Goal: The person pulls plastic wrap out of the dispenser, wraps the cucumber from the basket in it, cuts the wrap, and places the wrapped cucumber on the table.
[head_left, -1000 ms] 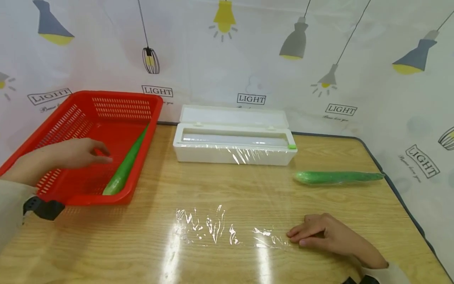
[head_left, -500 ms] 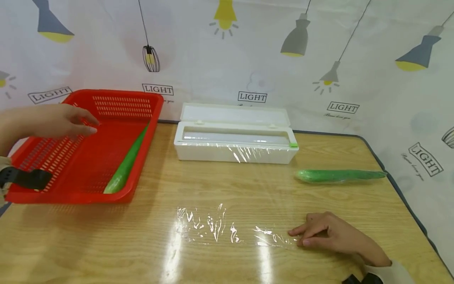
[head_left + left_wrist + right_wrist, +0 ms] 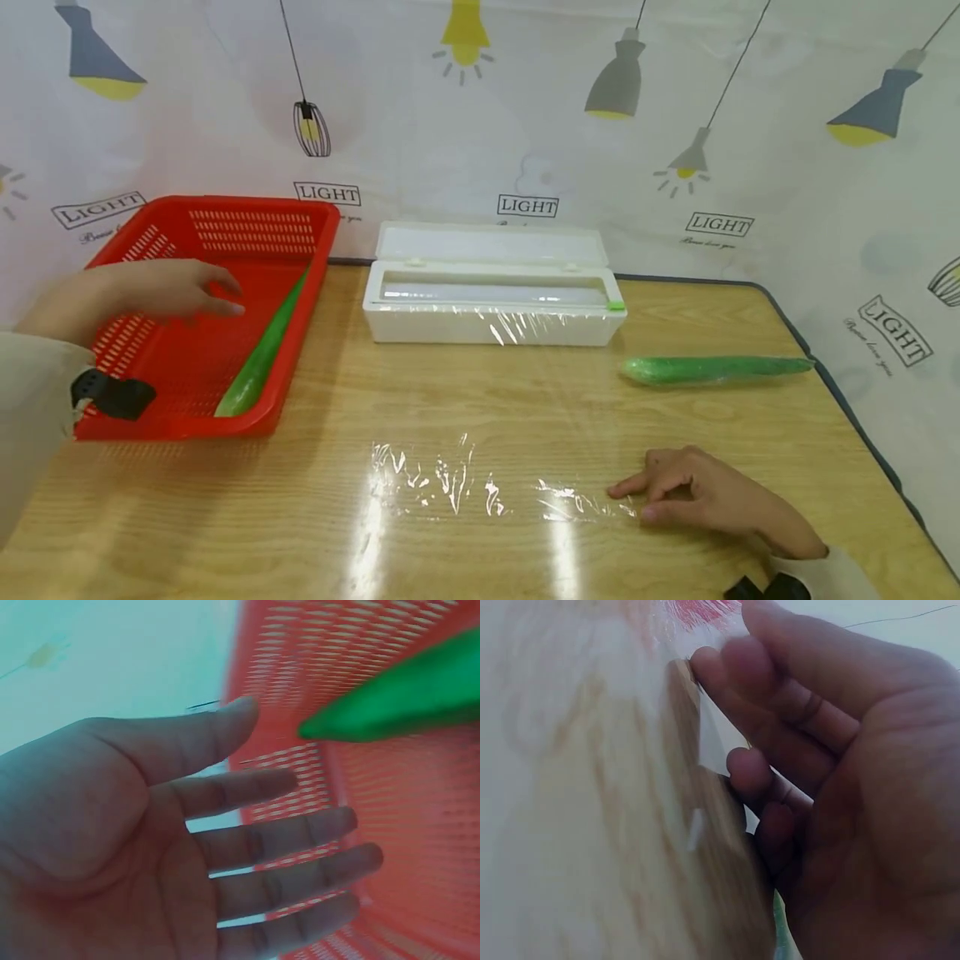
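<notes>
My left hand hovers over the red basket, fingers spread and holding nothing. Inside, along the right wall, lies a long green cucumber; the left wrist view shows the cucumber's tapered end beyond my fingertips. My right hand rests at the near right corner of a sheet of clear cling film, index finger extended and thumb tip at the film's edge. The sheet runs over the table from a white cling film dispenser, whose lid stands up.
Another green cucumber, with a shiny film around it, lies on the right of the wooden table. A curtain printed with lamps hangs behind the table. A green slider sits at the dispenser's right end.
My left hand shifted up and left over the basket, then came back right and down toward the cucumber. My right thumb slid slightly right; that hand otherwise stays at the film corner.
</notes>
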### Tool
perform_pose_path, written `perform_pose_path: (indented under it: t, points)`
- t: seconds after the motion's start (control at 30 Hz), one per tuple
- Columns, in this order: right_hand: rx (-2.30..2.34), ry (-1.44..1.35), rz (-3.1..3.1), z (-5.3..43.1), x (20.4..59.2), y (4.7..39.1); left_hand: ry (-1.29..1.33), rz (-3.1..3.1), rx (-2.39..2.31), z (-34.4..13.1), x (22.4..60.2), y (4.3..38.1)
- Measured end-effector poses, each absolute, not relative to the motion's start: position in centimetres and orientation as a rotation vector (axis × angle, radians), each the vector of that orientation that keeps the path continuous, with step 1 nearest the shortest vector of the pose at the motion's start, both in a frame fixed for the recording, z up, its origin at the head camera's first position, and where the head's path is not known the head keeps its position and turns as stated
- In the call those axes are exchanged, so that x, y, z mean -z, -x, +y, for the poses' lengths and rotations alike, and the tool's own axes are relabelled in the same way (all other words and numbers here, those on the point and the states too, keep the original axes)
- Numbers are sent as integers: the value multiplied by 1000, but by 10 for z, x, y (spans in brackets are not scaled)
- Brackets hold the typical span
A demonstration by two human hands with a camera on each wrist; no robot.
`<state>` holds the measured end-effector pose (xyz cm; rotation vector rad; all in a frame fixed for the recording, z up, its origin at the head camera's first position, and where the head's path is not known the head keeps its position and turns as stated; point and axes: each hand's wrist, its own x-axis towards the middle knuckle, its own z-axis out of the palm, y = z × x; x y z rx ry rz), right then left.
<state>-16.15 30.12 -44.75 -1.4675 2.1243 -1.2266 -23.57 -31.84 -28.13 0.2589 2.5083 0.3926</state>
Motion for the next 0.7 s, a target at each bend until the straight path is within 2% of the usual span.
perform_pose_path:
  t: [0.27, 0.7]
  points:
    - [1228, 1453, 2112, 300, 443, 161, -195, 2403, -454, -306, 304, 231]
    - [1270, 1509, 2078, 300, 447, 162, -195, 2425, -595, -295, 308, 245]
